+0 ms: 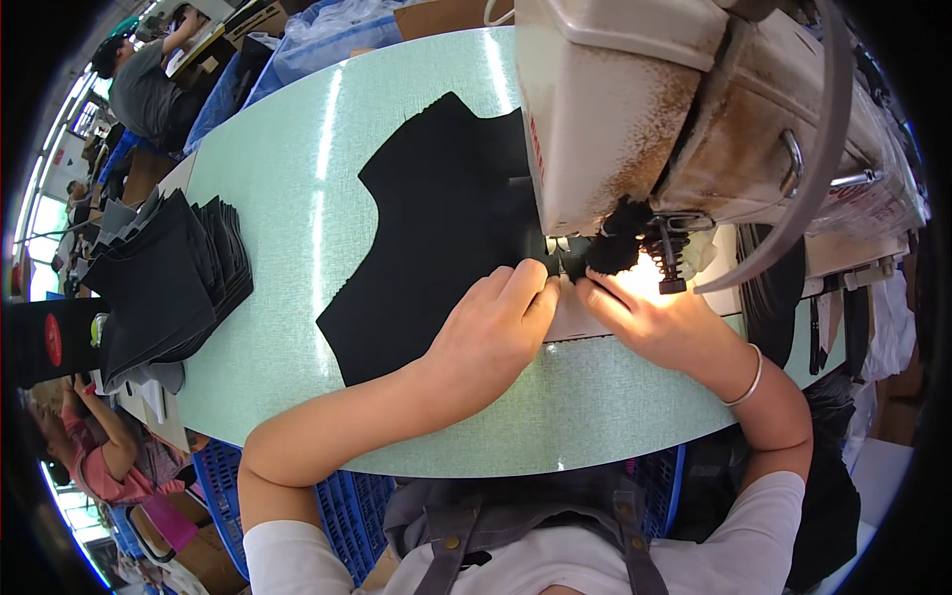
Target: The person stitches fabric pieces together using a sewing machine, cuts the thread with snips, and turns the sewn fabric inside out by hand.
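Observation:
A large black fabric piece with curved, notched edges lies flat on the pale green table, and its right end runs under the sewing machine. My left hand is closed, its curled fingers pinching the fabric's edge just left of the needle area. Under the bright machine lamp, my right hand is closed too, with thumb and fingers at the fabric on the needle's right side. A pale strip with a dark edge shows between my hands. The machine head partly hides the fabric.
Stacked black and grey cut pieces sit at the table's left edge. More dark pieces hang right of the machine. A curved grey arm arches over the right side. Blue crates stand below the table. Other people work at left.

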The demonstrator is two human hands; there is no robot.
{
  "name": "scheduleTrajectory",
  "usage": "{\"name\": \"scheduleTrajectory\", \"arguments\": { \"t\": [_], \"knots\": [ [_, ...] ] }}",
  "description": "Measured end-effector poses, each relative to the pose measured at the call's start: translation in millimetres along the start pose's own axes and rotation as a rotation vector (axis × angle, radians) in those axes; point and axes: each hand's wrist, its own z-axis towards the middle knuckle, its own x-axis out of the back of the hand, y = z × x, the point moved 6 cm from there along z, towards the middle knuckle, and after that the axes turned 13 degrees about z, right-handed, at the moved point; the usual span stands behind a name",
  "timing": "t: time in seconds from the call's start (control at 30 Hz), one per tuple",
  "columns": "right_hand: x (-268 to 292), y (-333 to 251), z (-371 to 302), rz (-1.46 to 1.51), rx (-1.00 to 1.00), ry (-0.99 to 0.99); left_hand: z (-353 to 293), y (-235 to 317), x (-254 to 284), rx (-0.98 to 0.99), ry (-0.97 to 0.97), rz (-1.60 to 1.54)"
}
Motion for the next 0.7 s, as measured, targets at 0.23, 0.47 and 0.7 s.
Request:
{"name": "scheduleTrajectory", "arguments": {
  "t": [0.23, 0.47, 0.7],
  "knots": [
    [-4, 3, 2, -0.009, -0.017, -0.016, 2, -1, -4, 0.021, -0.015, -0.116],
    [-11, 3, 8, 0.013, -0.064, 0.015, 4, -4, -9, 0.027, -0.056, -0.047],
    [8, -7, 0, 0.047, -0.089, -0.156, 15, -28, 29, 0.048, 0.083, -0.224]
  ]
}}
